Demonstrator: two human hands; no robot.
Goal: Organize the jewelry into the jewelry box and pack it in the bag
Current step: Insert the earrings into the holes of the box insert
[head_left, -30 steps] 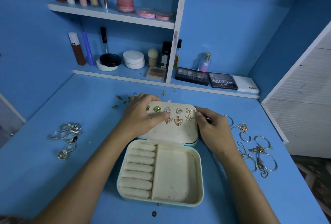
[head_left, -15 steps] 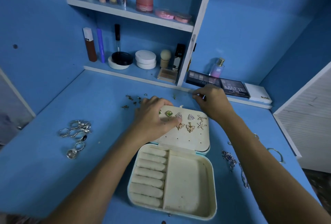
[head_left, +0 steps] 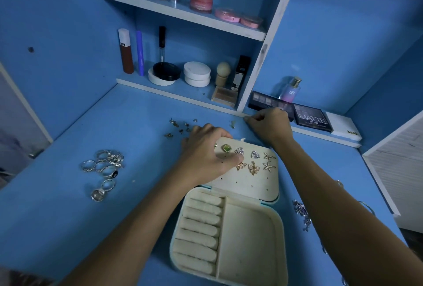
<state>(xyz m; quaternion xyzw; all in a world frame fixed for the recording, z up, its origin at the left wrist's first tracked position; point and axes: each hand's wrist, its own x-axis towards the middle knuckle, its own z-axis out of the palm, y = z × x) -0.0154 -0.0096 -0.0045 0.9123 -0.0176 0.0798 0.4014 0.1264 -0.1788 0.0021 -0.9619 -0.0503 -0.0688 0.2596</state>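
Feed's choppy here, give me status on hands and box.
Left hand pressing open jewelry box lid. Right hand curled near shelf edge, contents hidden. Rings unpacked. Nothing blocking.

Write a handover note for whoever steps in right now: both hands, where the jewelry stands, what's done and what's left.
Left hand: fingers pressing on the cream perforated lid panel of the open cream jewelry box, steadying it.
Right hand: curled by the shelf edge behind the box; whether it pinches anything cannot be told.
Done: gold and crystal stud earrings pinned in two rows on the panel.
Left: silver rings heaped left of the box, small loose earring pieces behind it, silver chains and bangles to its right. Ring rolls and tray are empty. No bag in view.
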